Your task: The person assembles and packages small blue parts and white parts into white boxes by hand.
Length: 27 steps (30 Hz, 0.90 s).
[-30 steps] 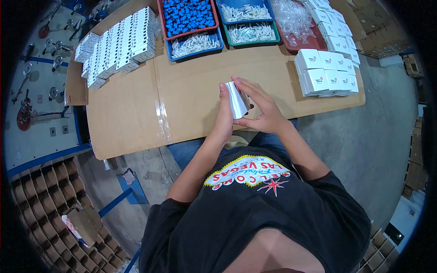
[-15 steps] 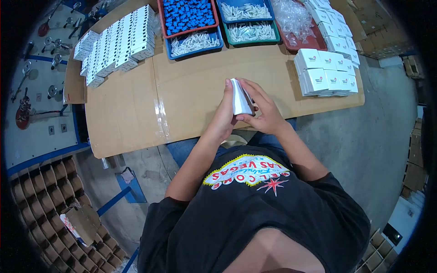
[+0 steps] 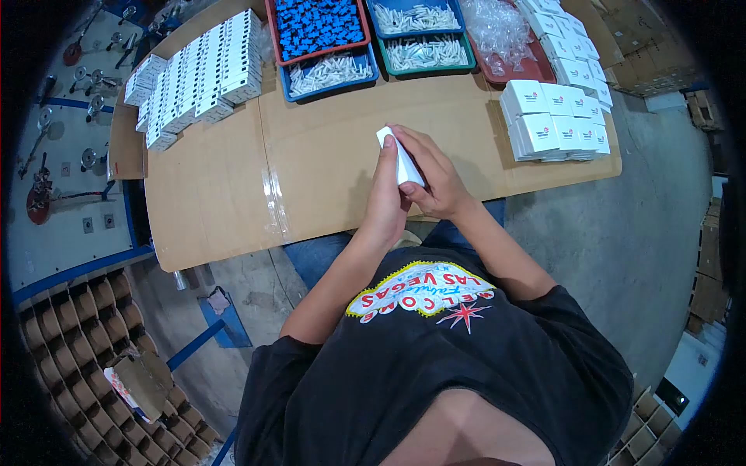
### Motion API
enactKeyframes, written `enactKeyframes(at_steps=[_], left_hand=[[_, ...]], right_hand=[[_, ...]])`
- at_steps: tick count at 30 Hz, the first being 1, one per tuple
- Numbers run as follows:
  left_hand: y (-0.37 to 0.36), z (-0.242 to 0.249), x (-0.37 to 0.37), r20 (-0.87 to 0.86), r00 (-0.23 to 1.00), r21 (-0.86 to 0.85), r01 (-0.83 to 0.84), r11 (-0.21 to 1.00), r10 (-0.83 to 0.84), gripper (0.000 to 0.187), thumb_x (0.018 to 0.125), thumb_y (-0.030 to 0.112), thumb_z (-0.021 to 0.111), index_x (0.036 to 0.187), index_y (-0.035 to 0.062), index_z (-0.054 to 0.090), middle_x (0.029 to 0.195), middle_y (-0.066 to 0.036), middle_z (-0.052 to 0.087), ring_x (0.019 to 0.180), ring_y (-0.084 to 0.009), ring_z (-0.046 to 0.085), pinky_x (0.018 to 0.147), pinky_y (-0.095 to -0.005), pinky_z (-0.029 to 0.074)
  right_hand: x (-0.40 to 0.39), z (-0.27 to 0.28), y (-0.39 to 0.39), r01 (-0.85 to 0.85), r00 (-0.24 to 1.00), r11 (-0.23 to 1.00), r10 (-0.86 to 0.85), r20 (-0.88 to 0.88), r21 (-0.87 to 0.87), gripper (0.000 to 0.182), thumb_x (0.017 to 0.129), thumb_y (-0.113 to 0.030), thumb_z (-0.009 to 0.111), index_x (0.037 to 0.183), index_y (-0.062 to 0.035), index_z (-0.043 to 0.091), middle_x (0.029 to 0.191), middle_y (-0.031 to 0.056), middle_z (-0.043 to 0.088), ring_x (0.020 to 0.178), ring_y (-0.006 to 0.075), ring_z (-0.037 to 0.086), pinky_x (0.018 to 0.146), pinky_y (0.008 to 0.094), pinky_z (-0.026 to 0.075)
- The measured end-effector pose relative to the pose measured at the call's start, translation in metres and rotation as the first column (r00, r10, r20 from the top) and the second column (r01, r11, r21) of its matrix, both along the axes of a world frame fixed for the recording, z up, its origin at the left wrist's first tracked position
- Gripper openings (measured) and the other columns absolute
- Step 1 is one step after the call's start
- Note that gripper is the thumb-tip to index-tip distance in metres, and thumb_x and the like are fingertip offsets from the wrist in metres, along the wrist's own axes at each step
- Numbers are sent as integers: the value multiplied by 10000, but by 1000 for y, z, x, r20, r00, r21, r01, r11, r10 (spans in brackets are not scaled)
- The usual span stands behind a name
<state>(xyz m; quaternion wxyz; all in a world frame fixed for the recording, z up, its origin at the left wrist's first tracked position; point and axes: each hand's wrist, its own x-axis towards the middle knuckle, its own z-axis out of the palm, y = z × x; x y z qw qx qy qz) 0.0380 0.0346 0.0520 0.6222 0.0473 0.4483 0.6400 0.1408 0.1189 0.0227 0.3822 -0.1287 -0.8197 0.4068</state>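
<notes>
Between my two hands, above the front part of the cardboard-covered table, is a small white carton point(image 3: 406, 168), held tilted. My left hand point(image 3: 385, 186) wraps its left side, with the thumb lying along the white face. My right hand point(image 3: 437, 175) covers its right side, fingers over the far end and thumb pressed on the near end. Much of the carton is hidden by the fingers, so its far side cannot be made out.
Stacked white boxes point(image 3: 203, 74) stand at the back left. Trays of blue pieces point(image 3: 318, 27) and white pieces point(image 3: 330, 72) line the back. A tray of clear plastic bags point(image 3: 497, 39) and printed white cartons point(image 3: 556, 120) are at the right. Cardboard point(image 3: 210, 194) covers the table.
The carton has turned and tilted in my hands. Its brown inside showed before and is now out of sight. My right hand has closed further over it, and its thumb has moved onto the white face.
</notes>
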Motion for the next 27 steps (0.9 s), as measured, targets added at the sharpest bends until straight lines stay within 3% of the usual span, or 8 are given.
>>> enactKeyframes(at_steps=[1, 4, 10, 27], left_hand=[[-1, 1, 0, 5, 1000, 0, -23, 1000, 23, 610, 1018, 614, 471, 1387, 128, 493, 1184, -41, 608, 1053, -161, 622, 929, -314, 495], [-2, -4, -1, 11, 999, 36, -39, 999, 39, 560, 1023, 596, 479, 1334, 134, 533, 1105, -9, 624, 992, -121, 612, 872, -298, 492], [0, -12, 2, 0, 993, 32, -117, 993, 117, 525, 1024, 578, 496, 1291, 130, 556, 1055, 6, 628, 944, -104, 601, 839, -279, 483], [-4, -10, 4, -30, 993, -31, -115, 993, 114, 550, 1022, 592, 485, 1303, 121, 525, 1114, -18, 595, 1007, -135, 583, 905, -321, 475]], right_hand=[[-1, -4, 1, 16, 1000, 994, -17, 5, 104, 708, 977, -450, 603, 1437, 71, 466, 1431, 264, 521, 1310, 429, 524, 1095, 443, 426], [-4, -11, -1, 51, 999, 981, -51, -4, 190, 678, 1016, -441, 543, 1427, 94, 470, 1407, 282, 540, 1292, 439, 545, 1079, 448, 446], [-6, -15, -7, 70, 997, 984, -67, -27, 164, 646, 1055, -427, 475, 1426, 102, 471, 1388, 297, 557, 1265, 453, 575, 1058, 449, 470], [-6, -18, -14, 77, 997, 995, -75, -35, 60, 662, 1084, -461, 370, 1403, 103, 505, 1383, 285, 575, 1268, 418, 592, 1052, 422, 477]])
